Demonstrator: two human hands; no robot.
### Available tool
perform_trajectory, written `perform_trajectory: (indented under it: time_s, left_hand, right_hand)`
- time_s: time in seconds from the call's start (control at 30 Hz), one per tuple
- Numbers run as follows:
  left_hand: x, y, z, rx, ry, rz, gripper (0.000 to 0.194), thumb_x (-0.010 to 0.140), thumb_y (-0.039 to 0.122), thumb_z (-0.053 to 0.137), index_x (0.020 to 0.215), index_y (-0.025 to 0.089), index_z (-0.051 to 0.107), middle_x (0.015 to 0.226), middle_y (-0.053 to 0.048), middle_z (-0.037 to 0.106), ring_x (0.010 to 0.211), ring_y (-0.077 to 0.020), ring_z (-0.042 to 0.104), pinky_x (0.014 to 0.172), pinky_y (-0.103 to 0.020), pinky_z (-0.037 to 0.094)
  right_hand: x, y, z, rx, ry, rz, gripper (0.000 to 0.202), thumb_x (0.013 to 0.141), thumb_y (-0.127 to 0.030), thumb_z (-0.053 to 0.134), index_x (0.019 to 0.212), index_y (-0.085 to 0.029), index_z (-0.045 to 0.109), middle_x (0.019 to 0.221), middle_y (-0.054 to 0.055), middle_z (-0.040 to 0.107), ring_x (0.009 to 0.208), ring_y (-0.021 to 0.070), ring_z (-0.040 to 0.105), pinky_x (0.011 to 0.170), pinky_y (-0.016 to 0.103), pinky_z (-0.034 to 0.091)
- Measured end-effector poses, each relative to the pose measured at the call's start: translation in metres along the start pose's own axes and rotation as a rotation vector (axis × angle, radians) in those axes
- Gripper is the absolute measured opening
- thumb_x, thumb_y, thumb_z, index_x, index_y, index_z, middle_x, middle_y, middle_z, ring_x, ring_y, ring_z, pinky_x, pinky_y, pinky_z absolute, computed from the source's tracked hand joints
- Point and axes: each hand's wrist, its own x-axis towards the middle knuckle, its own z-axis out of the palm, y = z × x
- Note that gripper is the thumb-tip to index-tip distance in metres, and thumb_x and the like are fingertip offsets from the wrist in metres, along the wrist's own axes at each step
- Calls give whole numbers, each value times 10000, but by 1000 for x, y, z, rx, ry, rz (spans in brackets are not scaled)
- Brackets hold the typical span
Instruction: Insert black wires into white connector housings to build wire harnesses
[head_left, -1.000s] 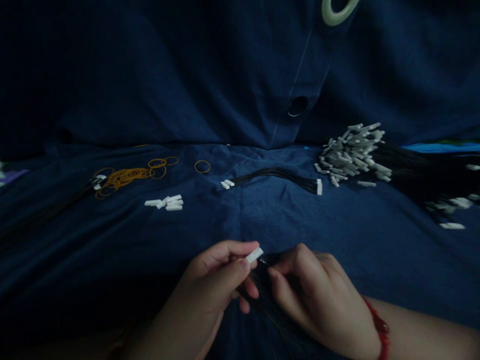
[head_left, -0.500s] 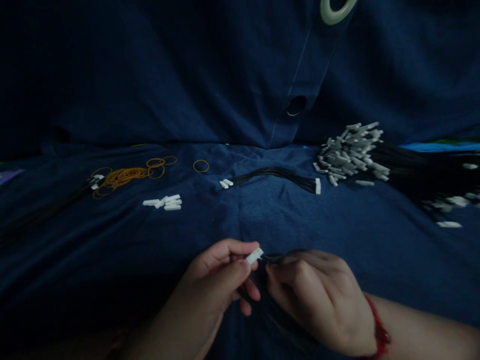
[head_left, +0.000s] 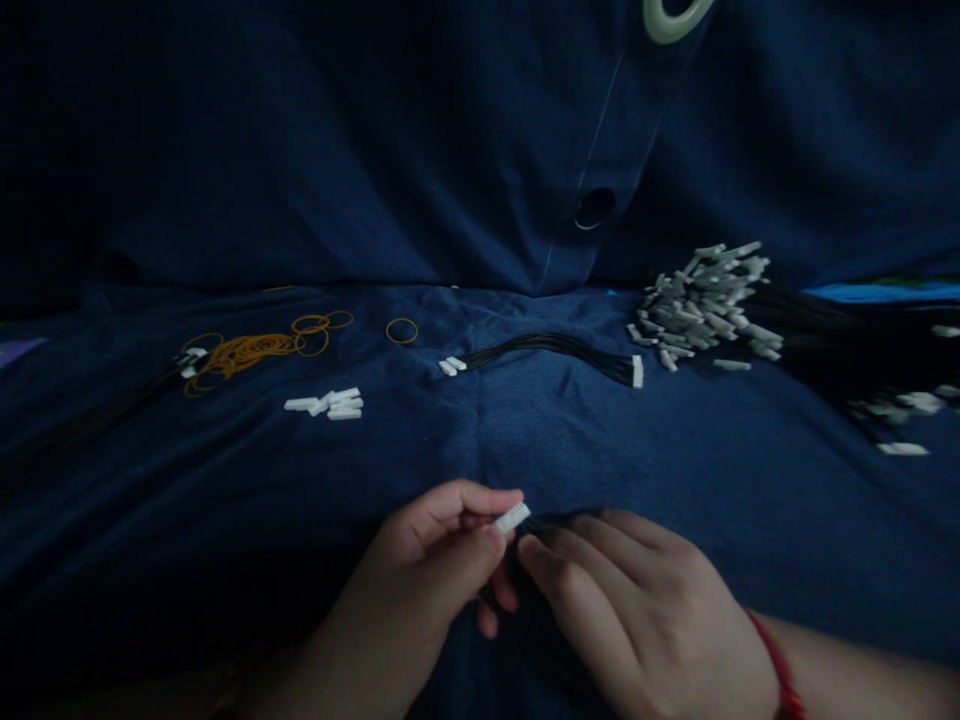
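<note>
Between thumb and forefinger, my left hand (head_left: 442, 570) pinches a white multi-pin connector (head_left: 514, 517), its slotted face turned up. Thin black wires (head_left: 538, 524) run out of its right end. Close by on the right, my right hand (head_left: 637, 600) has its fingers closed on these wires, the thumb almost at the connector. More dark wires hang below between the two hands, mostly lost in shadow. Beyond the hands lies a finished-looking black wire harness (head_left: 540, 345), with small white plugs at its left end and one white connector at its right end.
Several loose white connector housings (head_left: 330, 403) lie at left, in front of a heap of yellow rubber bands (head_left: 255, 350). A single band (head_left: 402, 331) sits apart. At right is a large pile of white-ended wires (head_left: 705, 305). Dark blue cloth (head_left: 420, 450) covers the surface.
My right hand has shifted its hold: its thumb has come left, nearer the connector, and its fingers are flatter over the wires. My left hand keeps the connector almost in place.
</note>
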Motion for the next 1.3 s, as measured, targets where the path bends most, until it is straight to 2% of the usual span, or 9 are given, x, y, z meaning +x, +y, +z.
perform_trajectory:
  time_s: [0.5, 0.63, 0.77, 0.9, 1.0, 1.07, 1.17, 1.23, 1.3]
  left_hand:
    - [3, 1, -3, 94, -50, -36, 264, 767, 233, 552, 998, 114, 602, 598, 1, 551, 544, -90, 487, 474, -185, 359]
    - [4, 5, -4, 38, 26, 29, 203, 765, 211, 567, 947, 153, 635, 673, 5, 568, 592, -79, 486, 502, -174, 356]
    - [6, 9, -5, -23, 90, 59, 197, 749, 222, 594, 932, 169, 648, 703, 4, 566, 604, -80, 476, 517, -185, 350]
    - [5, 9, -6, -11, 74, 57, 186, 754, 248, 596, 916, 179, 654, 697, 6, 562, 610, -81, 477, 525, -186, 349]
    - [4, 9, -7, -10, 79, 45, 170, 753, 237, 598, 901, 177, 655, 695, 8, 558, 603, -77, 473, 520, -182, 342]
    - [4, 9, -7, -8, 73, 49, 166, 756, 229, 593, 899, 174, 655, 691, 7, 556, 600, -75, 470, 517, -180, 336]
    - [4, 9, -7, -7, 59, 53, 169, 760, 235, 585, 899, 171, 656, 667, 5, 553, 593, -79, 466, 519, -185, 331]
    - [4, 9, -6, -6, 58, 52, 174, 757, 244, 585, 898, 170, 657, 664, 2, 553, 593, -84, 462, 525, -192, 331]
    - [4, 10, -6, -5, 54, 54, 183, 748, 242, 591, 902, 169, 657, 678, -2, 554, 598, -88, 460, 531, -198, 333]
  right_hand:
    - [-3, 5, 3, 84, -50, 42, 308, 899, -99, 222, 863, -91, 528, 674, 68, 566, 613, 165, 517, 561, 288, 396]
    - [0, 8, -13, 76, -117, 165, 189, 881, -133, 348, 805, -142, 521, 687, 29, 549, 582, 147, 476, 549, 281, 366]
    - [-6, 6, -35, -89, -44, 191, 137, 850, -167, 413, 833, -169, 549, 713, 31, 559, 587, 152, 498, 521, 272, 357]
    - [-16, -5, -33, 39, -297, 275, 141, 710, -87, 468, 643, -203, 513, 501, -35, 524, 362, 114, 455, 348, 259, 256]
    - [-18, -11, -21, 134, -470, 379, 141, 634, -73, 504, 643, -208, 541, 535, -47, 588, 378, 110, 531, 325, 236, 297]
    - [-17, -11, -17, 176, -444, 427, 176, 623, -58, 492, 683, -210, 557, 560, -50, 606, 413, 112, 567, 345, 201, 359]
    - [-12, -6, -24, 256, -258, 484, 323, 612, -38, 451, 858, -215, 562, 588, -49, 618, 449, 112, 591, 372, 167, 414]
    - [-7, 1, -37, 447, -209, 481, 368, 670, -47, 421, 984, -212, 521, 568, -64, 610, 414, 73, 568, 367, 118, 407]
    - [-1, 12, -52, 546, -202, 422, 254, 793, -81, 349, 914, -207, 533, 448, -100, 541, 308, 18, 481, 339, 63, 346]
